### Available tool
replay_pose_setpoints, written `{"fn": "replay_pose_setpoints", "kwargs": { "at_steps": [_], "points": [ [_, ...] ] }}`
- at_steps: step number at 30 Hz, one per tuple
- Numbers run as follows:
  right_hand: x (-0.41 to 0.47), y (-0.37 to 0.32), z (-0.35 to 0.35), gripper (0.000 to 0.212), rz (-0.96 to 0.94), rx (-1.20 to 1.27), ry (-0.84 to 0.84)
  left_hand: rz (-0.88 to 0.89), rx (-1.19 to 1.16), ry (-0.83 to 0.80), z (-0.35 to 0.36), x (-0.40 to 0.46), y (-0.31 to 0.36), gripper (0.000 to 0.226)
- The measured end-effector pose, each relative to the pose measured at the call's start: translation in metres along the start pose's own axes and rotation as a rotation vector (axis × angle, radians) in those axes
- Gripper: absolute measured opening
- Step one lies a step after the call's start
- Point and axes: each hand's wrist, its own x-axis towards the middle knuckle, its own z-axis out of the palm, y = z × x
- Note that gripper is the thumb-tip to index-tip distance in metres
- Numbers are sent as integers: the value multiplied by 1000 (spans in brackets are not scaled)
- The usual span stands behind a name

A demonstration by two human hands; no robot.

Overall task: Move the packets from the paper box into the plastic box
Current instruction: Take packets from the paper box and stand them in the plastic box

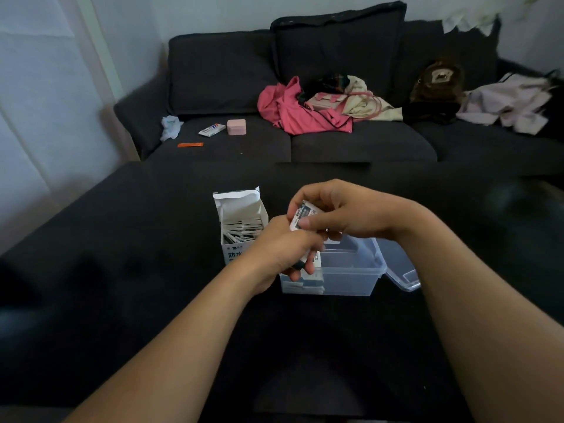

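The right hand [338, 209] curls tight, thumb and fingers pinching a flat white packet [302, 215]. Just below that grip, the left hand [287, 251] closes round more packets over the clear plastic box [351, 270]. Left of both grips stands the open paper box [241, 221], packed with thin packets, on the dark counter [122, 270].

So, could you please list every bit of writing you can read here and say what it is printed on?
"防水" in blue on the front of the paper box; the print around it is partly hidden by the left hand.
Packet pinched in the right hand: dark print, too blurred to read.
Small box on the sofa: coloured marks, too small to read.
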Motion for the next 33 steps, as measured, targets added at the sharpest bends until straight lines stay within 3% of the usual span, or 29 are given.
{"fn": "replay_pose_setpoints", "kwargs": {
  "at_steps": [4,7,11,21,26,33],
  "points": [
    [2,4,-2,24,37,56,-60,16,39,41,2,3,-5,11],
    [5,4,-1,26,52,43,-82,37,151,141,3,6,-7,26],
    [6,5,1,20,29,57,-28,56,99,194,5,5,-7,36],
    [-5,21,-28,20,148,200,69,25,146,-21,-10,-5,4,39],
    [-2,35,-43,21,404,-63,-13,230,440,178,-34,0,-9,14],
    [40,50,-5,22,645,-389,-284,206,952,8,-30,-4,-13,38]
  ]
}}
